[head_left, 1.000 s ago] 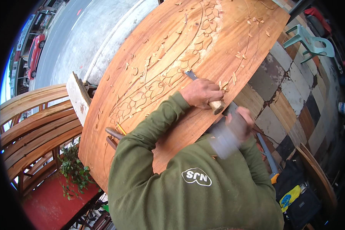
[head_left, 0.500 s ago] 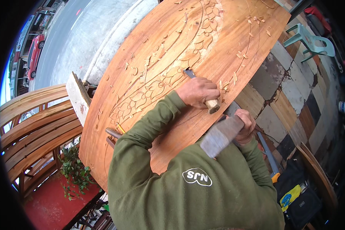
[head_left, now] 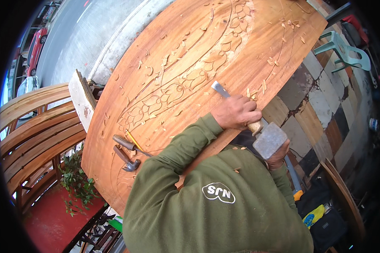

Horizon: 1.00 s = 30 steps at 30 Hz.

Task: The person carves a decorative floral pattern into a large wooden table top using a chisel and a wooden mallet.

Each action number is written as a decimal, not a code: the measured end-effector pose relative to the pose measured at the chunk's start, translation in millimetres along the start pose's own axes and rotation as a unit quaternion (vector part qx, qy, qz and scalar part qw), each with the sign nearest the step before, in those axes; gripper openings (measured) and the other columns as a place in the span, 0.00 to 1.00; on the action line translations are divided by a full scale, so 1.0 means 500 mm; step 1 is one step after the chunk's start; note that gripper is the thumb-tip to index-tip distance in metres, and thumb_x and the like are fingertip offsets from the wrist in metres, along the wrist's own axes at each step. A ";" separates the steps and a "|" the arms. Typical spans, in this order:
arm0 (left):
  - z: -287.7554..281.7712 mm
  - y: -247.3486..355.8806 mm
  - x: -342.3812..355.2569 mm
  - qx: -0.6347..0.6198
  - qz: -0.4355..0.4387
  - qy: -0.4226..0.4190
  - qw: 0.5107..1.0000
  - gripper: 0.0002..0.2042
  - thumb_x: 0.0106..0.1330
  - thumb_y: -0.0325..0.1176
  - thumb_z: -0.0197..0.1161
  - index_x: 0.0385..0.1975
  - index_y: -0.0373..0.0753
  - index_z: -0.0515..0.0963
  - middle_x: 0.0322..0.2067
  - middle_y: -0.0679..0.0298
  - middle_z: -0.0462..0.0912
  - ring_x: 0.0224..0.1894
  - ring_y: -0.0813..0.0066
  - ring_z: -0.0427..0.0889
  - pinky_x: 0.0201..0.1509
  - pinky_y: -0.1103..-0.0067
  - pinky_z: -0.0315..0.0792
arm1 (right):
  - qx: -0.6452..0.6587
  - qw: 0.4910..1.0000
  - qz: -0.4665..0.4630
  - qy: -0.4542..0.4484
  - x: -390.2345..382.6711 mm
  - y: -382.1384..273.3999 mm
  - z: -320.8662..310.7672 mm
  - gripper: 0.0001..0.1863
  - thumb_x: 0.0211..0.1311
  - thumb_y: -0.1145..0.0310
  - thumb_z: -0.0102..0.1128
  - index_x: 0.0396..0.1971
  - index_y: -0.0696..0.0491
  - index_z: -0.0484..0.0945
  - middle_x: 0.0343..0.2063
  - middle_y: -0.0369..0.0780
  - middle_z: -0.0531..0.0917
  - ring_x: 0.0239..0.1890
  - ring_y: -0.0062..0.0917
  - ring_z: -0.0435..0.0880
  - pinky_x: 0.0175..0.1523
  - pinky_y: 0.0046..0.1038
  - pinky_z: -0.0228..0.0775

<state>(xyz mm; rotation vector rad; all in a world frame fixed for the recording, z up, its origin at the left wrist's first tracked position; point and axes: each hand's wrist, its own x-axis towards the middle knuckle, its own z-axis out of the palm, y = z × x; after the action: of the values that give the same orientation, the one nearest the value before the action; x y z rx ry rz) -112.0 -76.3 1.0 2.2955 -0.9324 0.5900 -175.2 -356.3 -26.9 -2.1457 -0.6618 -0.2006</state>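
Note:
My left hand (head_left: pixel 236 111) is closed round a wood chisel, its flat steel blade (head_left: pixel 220 89) pointing up and left over the board. The blade's tip is beside the carved leaf pattern (head_left: pixel 173 90) on the large wooden panel (head_left: pixel 190 139). Below that hand shows the end of the pale wooden handle (head_left: pixel 255 127). My right hand (head_left: pixel 279 157) grips a mallet with a worn grey block head (head_left: pixel 269 140), which is close to the handle's end. Whether they touch I cannot tell. The mallet's own handle is hidden.
A small hammer (head_left: pixel 126 159), a dark-handled tool (head_left: pixel 124 142) and a yellow pencil (head_left: pixel 134 139) lie on the panel's left part. Wood shavings are scattered over it. Left stands a slatted wooden bench (head_left: pixel 42 122) above a leafy plant (head_left: pixel 77 181). A green plastic chair (head_left: pixel 344 52) is far right.
My left hand has moved right, lifting the chisel away from the carved leaves toward the panel's near edge. The mallet has come up and right to the chisel's handle. The hammer is now in sight.

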 end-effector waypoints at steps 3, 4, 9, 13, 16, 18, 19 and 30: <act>0.012 -0.019 0.004 -0.021 -0.032 0.003 0.999 0.13 0.53 0.37 0.72 0.33 0.48 0.74 0.27 0.65 0.74 0.30 0.63 0.81 0.29 0.66 0.74 | -0.078 0.995 -0.059 0.034 -0.021 0.016 0.004 0.34 0.54 0.70 0.81 0.59 0.60 0.71 0.46 0.46 0.82 0.46 0.38 0.86 0.54 0.38 0.78; 0.012 -0.023 0.005 -0.010 -0.029 0.013 0.999 0.13 0.52 0.37 0.73 0.32 0.47 0.74 0.26 0.65 0.72 0.29 0.64 0.80 0.28 0.66 0.73 | -0.007 1.000 0.011 0.017 -0.030 0.015 0.008 0.33 0.55 0.75 0.77 0.59 0.61 0.70 0.44 0.45 0.80 0.45 0.34 0.82 0.54 0.36 0.76; -0.004 -0.027 0.007 -0.018 -0.051 0.054 0.997 0.13 0.50 0.36 0.75 0.28 0.46 0.74 0.25 0.64 0.70 0.27 0.63 0.79 0.26 0.66 0.71 | 0.188 0.975 0.111 0.047 0.013 -0.038 -0.006 0.35 0.57 0.84 0.67 0.64 0.59 0.61 0.43 0.42 0.72 0.45 0.30 0.74 0.55 0.34 0.72; -0.019 -0.032 0.010 -0.038 -0.079 0.060 0.994 0.13 0.49 0.36 0.75 0.28 0.46 0.75 0.25 0.63 0.70 0.26 0.62 0.79 0.26 0.65 0.71 | 0.282 0.937 0.088 0.184 0.033 -0.072 0.015 0.29 0.57 0.79 0.67 0.57 0.58 0.64 0.45 0.44 0.74 0.45 0.30 0.76 0.56 0.36 0.74; -0.012 -0.036 0.012 -0.043 -0.065 0.054 0.995 0.14 0.48 0.36 0.75 0.29 0.46 0.76 0.25 0.64 0.71 0.27 0.62 0.80 0.26 0.65 0.71 | 0.074 0.990 0.042 0.115 0.031 0.001 0.076 0.37 0.55 0.73 0.74 0.64 0.58 0.65 0.48 0.46 0.78 0.45 0.35 0.82 0.54 0.39 0.78; -0.007 -0.041 0.005 -0.055 -0.071 0.051 0.995 0.16 0.47 0.34 0.76 0.28 0.48 0.72 0.25 0.66 0.72 0.28 0.61 0.80 0.26 0.65 0.73 | -0.015 0.996 0.063 0.057 0.025 0.029 0.084 0.41 0.53 0.71 0.78 0.65 0.59 0.66 0.52 0.47 0.79 0.47 0.36 0.83 0.54 0.38 0.79; -0.011 -0.042 0.006 -0.051 -0.070 0.050 0.995 0.16 0.47 0.34 0.76 0.28 0.48 0.72 0.25 0.66 0.72 0.28 0.61 0.80 0.26 0.65 0.73 | -0.063 0.995 0.072 0.025 0.016 0.036 0.082 0.42 0.52 0.70 0.79 0.66 0.59 0.66 0.53 0.48 0.80 0.49 0.37 0.84 0.53 0.37 0.80; -0.017 -0.038 0.013 -0.028 -0.092 0.027 0.995 0.14 0.47 0.34 0.74 0.30 0.47 0.74 0.26 0.65 0.74 0.29 0.60 0.82 0.28 0.64 0.75 | 0.116 0.983 0.122 0.075 0.026 -0.008 0.080 0.35 0.51 0.71 0.81 0.56 0.60 0.69 0.40 0.51 0.86 0.37 0.43 0.91 0.41 0.45 0.82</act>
<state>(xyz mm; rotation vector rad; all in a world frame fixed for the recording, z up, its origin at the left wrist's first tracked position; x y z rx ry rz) -95.6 -62.8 4.2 2.2720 -0.6931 0.5364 -170.0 -318.2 -43.8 -1.9443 -0.3142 -0.1433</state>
